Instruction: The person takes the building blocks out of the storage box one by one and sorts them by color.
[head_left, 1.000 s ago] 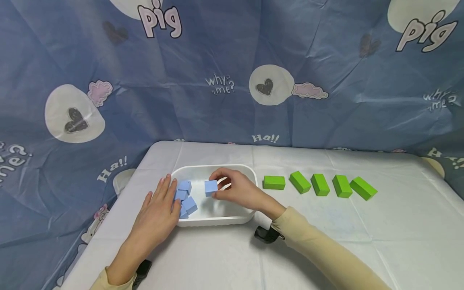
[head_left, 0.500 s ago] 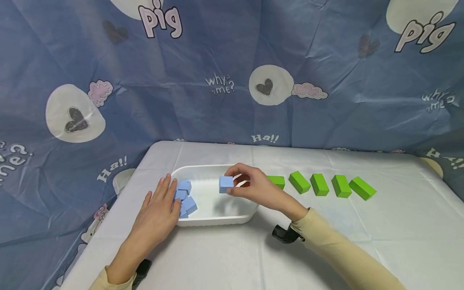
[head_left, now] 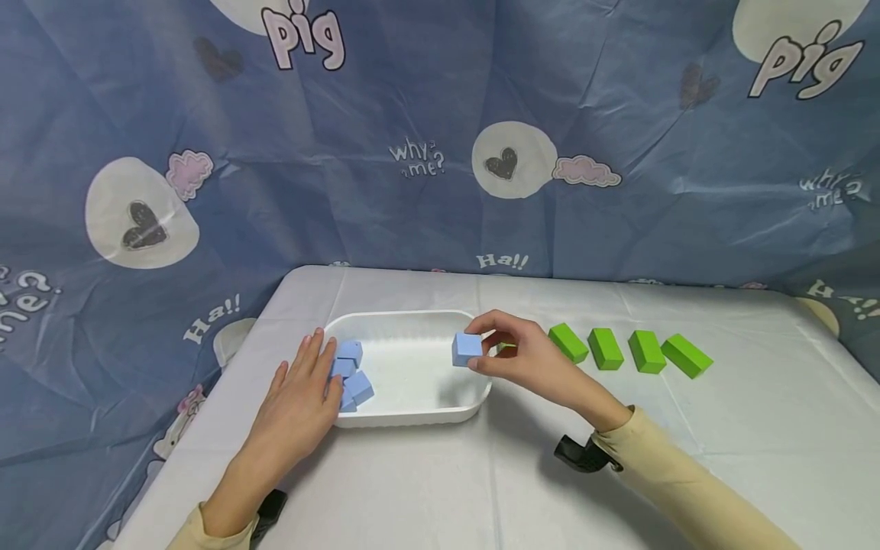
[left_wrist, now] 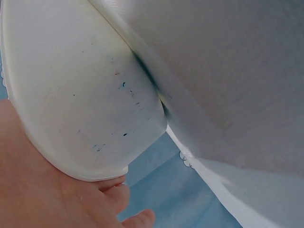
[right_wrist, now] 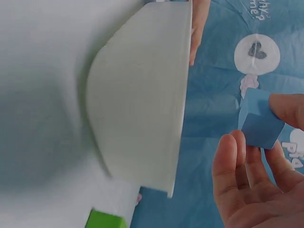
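Note:
My right hand (head_left: 529, 355) pinches a light blue cube (head_left: 467, 349) between thumb and fingers, held up above the right end of a white plastic tray (head_left: 412, 418). In the right wrist view the cube (right_wrist: 261, 126) sits at the fingertips, beside and clear of the tray's outer wall (right_wrist: 137, 104). My left hand (head_left: 297, 409) rests against the tray's left rim with its fingers extended. Several more blue cubes (head_left: 358, 388) lie in the tray's left end, partly hidden by that hand. The left wrist view shows the palm (left_wrist: 52, 190) touching the tray's outside.
Several green rectangular blocks (head_left: 606, 350) stand in a loose row on the white-covered table (head_left: 687, 428) right of the tray. The leftmost one is mostly hidden by my right hand. A blue printed cloth (head_left: 412, 214) hangs behind the table.
My right hand has carried the blue cube rightward, from over the tray's middle to its right end. The left hand, the other cubes and the tray stay put.

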Demonstrator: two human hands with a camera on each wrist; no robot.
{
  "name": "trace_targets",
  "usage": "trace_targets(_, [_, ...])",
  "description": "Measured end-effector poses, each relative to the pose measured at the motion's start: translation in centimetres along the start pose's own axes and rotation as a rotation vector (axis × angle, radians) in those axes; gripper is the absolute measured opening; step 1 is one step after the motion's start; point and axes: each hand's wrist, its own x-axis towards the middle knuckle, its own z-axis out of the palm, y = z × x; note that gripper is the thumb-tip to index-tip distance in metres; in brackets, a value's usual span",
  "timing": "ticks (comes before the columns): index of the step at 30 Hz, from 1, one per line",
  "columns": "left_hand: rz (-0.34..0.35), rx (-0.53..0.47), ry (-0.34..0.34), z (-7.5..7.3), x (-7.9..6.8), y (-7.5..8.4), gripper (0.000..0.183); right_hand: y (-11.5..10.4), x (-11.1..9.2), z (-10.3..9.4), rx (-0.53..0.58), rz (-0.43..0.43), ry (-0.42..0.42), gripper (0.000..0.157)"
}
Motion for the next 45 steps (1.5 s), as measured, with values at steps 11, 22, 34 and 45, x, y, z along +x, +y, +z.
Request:
trace_targets(11, [0.003, -0.008, 0.003, 0.1, 0.1, -0.2, 0.057, 1.7, -2.6, -1.9, -0.03, 0.028, 0.041, 0.033])
trace_targets(22, [0.004, -0.016, 0.006, 0.2, 0.1, -0.2, 0.056, 4.0, -4.2, -3.4, -0.112, 0.113, -0.048, 0.034])
trace_targets(34, [0.005, -0.032, 0.017, 0.2, -0.1, -0.2, 0.057, 6.3, -4.6, -4.0, -0.242, 0.154, -0.184, 0.029])
trace_targets(45, [0.009, -0.025, 0.017, 0.2, -0.1, -0.2, 0.056, 5.8, -4.9, -4.3, -0.246, 0.168, -0.234, 0.036])
